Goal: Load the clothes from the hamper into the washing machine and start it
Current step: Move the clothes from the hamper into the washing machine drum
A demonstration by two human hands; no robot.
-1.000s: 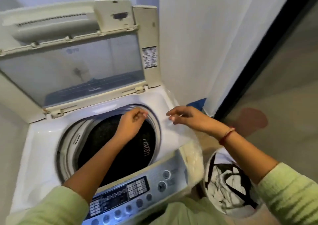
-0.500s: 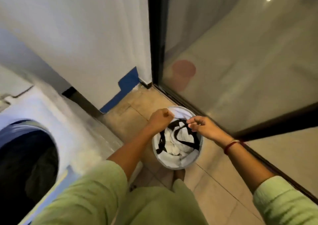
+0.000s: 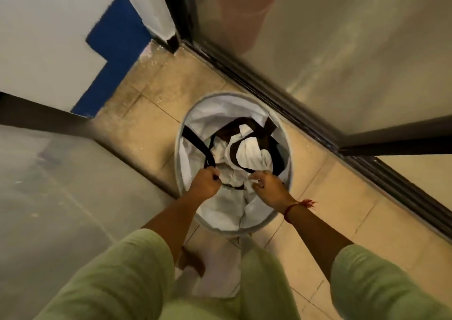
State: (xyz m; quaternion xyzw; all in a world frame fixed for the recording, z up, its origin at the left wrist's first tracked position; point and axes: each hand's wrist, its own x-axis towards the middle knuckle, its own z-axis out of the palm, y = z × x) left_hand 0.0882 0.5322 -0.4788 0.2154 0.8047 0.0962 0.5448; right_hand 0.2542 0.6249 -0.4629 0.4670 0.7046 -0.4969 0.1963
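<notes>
Head view, looking straight down: at the far left stands a pale grey panel (image 3: 49, 185) with a dark top edge. Behind it is a white wall with a blue painted patch (image 3: 115, 50). Beige floor tiles (image 3: 151, 114) run between that wall and the hamper. A bare foot (image 3: 190, 261) shows between light green sleeves low in the picture.

The left hand (image 3: 205, 181) is a tight fist, its fingers clamped round a black strap (image 3: 198, 146) that runs up to the hamper's left rim. The round white hamper (image 3: 182, 163) stands on the tiles, just beside the door track. Inside it lie the white clothes (image 3: 249, 153), bunched, with dark bands looping across them.

The right hand (image 3: 269, 187) is over the near side of the hamper, its fingers bent and closed on the white clothes. I cannot tell whether they also catch a strap. A red thread bracelet (image 3: 296, 207) circles that wrist. To the right, a dark-framed glass door (image 3: 342, 50) runs diagonally.
</notes>
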